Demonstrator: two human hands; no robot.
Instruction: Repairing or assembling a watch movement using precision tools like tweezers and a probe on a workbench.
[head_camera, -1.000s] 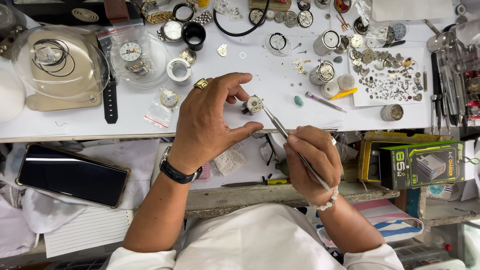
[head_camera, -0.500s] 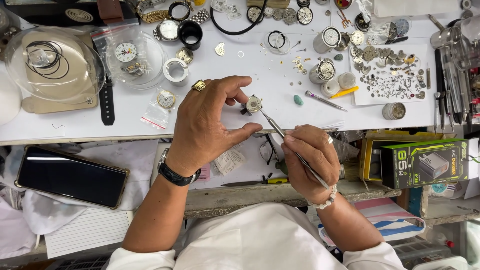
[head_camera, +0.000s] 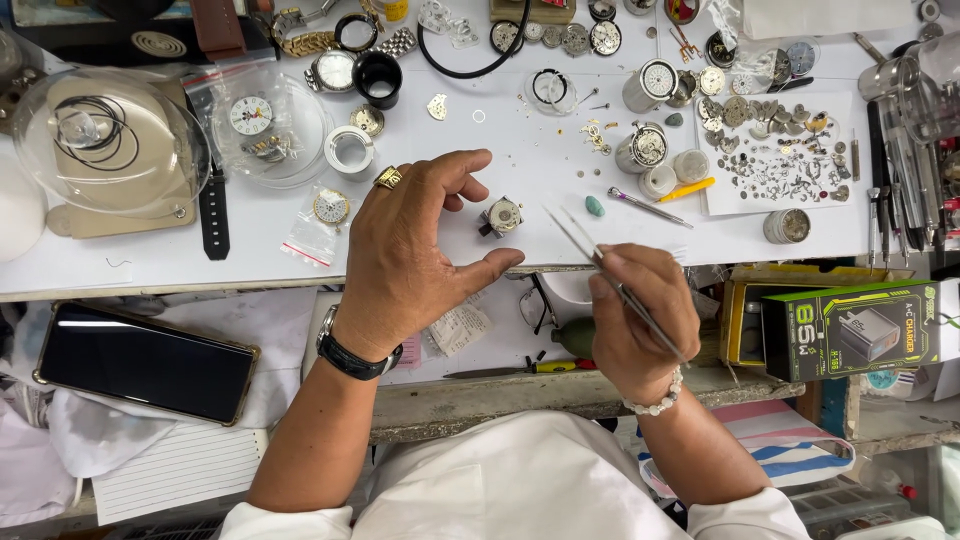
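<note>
**Tweezers poised beside the watch movement**

Nearest us, our right hand (head_camera: 640, 320) pinches the tweezers (head_camera: 600, 262), fingers closed on the shaft, tips aimed toward 11 o'clock. Our left hand (head_camera: 410, 250) arches open, thumb and forefinger curled around the small watch movement (head_camera: 503, 215) on the desk (head_camera: 540, 170) without clearly touching it. We judge a braced wrist and slow approach serve best. Farther off, at 10 o'clock, a clear dish (head_camera: 270, 125) holds a dial.

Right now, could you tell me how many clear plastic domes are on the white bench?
2: a large dome at the far left over dark rings, and a smaller dome right of it over a white watch dial. Others may be hidden beyond the frame.
</note>
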